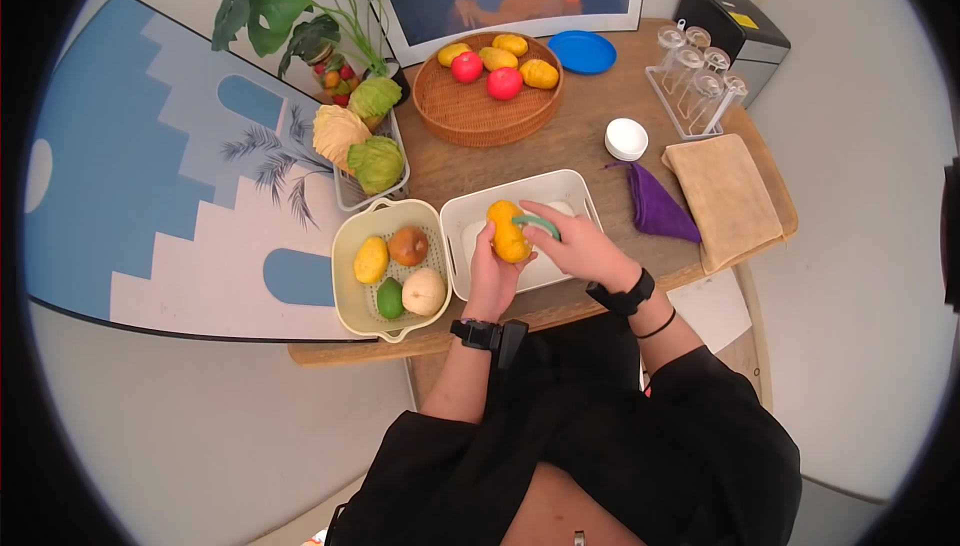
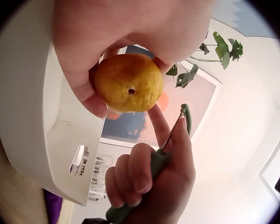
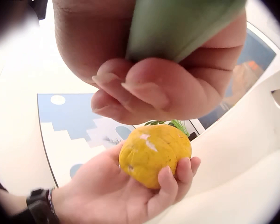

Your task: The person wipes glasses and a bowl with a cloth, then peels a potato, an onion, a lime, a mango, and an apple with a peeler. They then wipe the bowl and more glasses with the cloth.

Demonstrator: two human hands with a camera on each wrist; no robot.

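Note:
My left hand (image 1: 488,276) holds a lumpy yellow potato-like vegetable (image 1: 508,230) over the white tub (image 1: 462,204), fingers curled round its lower side. In the left wrist view the vegetable's end shows a small dark hole (image 2: 131,91). A pale patch (image 3: 148,143) marks its side in the right wrist view. My right hand (image 1: 592,250) grips a green-handled peeler (image 2: 159,163), with its index finger stretched along toward the peeler's head. In the head view the peeler overlaps the vegetable's right side; the left wrist view shows its head beyond the vegetable, apart from it.
Left of the tub stands a cream basket (image 1: 346,314) with several vegetables. Behind are a grey crate (image 1: 352,196) of cabbages and a wicker tray (image 1: 475,126). To the right lie a white bowl (image 1: 627,138), purple cloth (image 1: 660,208), tan cloth (image 1: 722,196) and glasses (image 1: 690,66).

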